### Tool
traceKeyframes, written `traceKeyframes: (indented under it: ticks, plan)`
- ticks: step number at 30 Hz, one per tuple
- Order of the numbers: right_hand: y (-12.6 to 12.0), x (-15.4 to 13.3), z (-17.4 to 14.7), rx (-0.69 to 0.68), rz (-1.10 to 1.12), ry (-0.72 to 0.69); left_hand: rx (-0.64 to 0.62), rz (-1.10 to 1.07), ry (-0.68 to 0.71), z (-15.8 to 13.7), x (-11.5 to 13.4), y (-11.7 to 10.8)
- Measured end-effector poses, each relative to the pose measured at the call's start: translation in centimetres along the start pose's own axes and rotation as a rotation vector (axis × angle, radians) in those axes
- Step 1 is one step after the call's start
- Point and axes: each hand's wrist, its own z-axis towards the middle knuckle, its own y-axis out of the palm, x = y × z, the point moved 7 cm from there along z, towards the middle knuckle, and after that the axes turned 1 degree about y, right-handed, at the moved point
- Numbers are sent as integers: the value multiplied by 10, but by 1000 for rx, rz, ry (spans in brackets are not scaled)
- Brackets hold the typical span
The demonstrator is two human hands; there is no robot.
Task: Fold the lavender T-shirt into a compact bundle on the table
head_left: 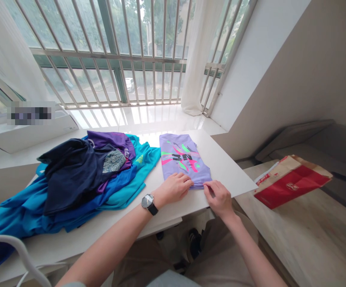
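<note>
A folded lavender T-shirt with a pink, green and black print lies flat on the white table in front of me. My left hand, below a wristwatch, has its curled fingers on the shirt's near edge. At the near right corner, my right hand pinches the fabric between thumb and fingers. To the left is a loose heap of clothes: a dark navy garment on top, a purple one behind it, and blue and teal garments underneath.
A white box stands at the back left by the barred window. On the right, a red and brown paper bag lies on a lower wooden surface. A white curved tube crosses the lower left corner.
</note>
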Motion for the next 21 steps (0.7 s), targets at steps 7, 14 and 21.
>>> traceKeyframes:
  ticks: [7,14,21]
  plan:
    - [1,1,0,-4,5,0,11,13,-5,-1,0,1]
    - [2,3,-1,-15,7,2,6,-6,0,-1,0,0]
    - [-12,-8,8,42,107,-63,-9,-13,-3,0,-1,0]
